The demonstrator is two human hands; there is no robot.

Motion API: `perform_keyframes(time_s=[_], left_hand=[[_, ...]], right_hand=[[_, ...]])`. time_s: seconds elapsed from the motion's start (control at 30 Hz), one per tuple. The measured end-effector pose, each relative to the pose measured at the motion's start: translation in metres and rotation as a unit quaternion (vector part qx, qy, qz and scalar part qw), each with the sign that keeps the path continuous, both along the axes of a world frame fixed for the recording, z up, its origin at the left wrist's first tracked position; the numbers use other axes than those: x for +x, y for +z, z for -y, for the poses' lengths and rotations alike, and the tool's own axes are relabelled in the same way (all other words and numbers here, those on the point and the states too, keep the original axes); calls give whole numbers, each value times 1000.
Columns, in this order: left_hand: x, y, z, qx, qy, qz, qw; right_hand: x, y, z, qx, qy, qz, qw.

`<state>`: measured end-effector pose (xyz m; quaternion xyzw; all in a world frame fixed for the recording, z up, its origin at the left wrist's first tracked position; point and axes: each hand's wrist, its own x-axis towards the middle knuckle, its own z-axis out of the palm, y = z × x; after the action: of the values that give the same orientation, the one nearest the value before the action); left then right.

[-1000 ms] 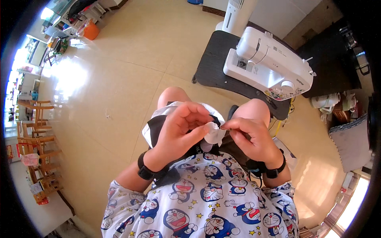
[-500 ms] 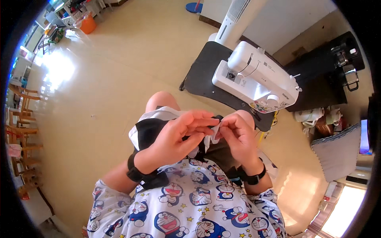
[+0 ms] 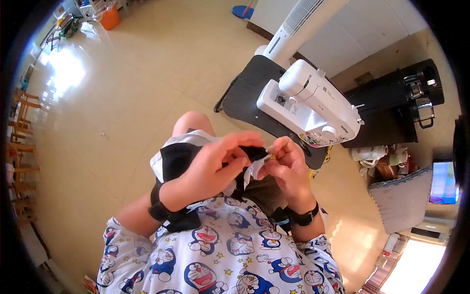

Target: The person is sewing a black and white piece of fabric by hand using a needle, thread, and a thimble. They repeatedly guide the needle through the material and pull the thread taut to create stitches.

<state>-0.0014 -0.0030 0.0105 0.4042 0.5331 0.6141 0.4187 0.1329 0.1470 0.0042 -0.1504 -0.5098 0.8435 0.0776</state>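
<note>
A black and white piece of cloth [image 3: 177, 158] lies across my lap and runs up between my hands. With thumb and fingers pinched together, my right hand [image 3: 290, 171] grips a white edge of it. Something small and yellowish shows at those fingertips, too small to name. My left hand [image 3: 208, 169] hovers over the black part, its fingers stretched toward the right hand and its thumb apart. Motion blurs the upper fingers of that hand. Part of the cloth is hidden beneath both hands.
Ahead to the right, a white sewing machine [image 3: 318, 105] stands on a small black table [image 3: 245, 93]. Behind it rises a white tower appliance [image 3: 293, 34]. A grey cushion-like panel [image 3: 401, 198] leans at the right. Wooden chairs [image 3: 22, 147] line the far left.
More black cloth shows between my hands, and the left fingers have lifted and spread from it. My right hand still pinches the white edge. The whole view has shifted slightly.
</note>
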Motion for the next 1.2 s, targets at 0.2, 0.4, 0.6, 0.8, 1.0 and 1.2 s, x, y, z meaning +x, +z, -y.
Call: perform_keyframes(time_s=[0.2, 0.4, 0.6, 0.8, 1.0, 1.2], left_hand=[[2, -9, -10, -21, 24, -40, 999], [5, -21, -13, -48, 53, -121, 990], [1, -9, -16, -86, 103, -165, 977], [-5, -20, -7, 36, 105, -250, 962], [-6, -16, -1, 95, 91, -313, 940], [-1, -25, 7, 61, 242, -175, 952]], right_hand=[[-2, -5, -4, -63, 4, -51, 997], [3, -10, -8, -32, 34, -46, 998], [9, -17, -19, 145, -70, 5, 987], [12, -2, -2, 336, -10, 15, 942], [0, -9, 6, 309, 46, 41, 949], [-11, -10, 23, 360, 20, 34, 932]])
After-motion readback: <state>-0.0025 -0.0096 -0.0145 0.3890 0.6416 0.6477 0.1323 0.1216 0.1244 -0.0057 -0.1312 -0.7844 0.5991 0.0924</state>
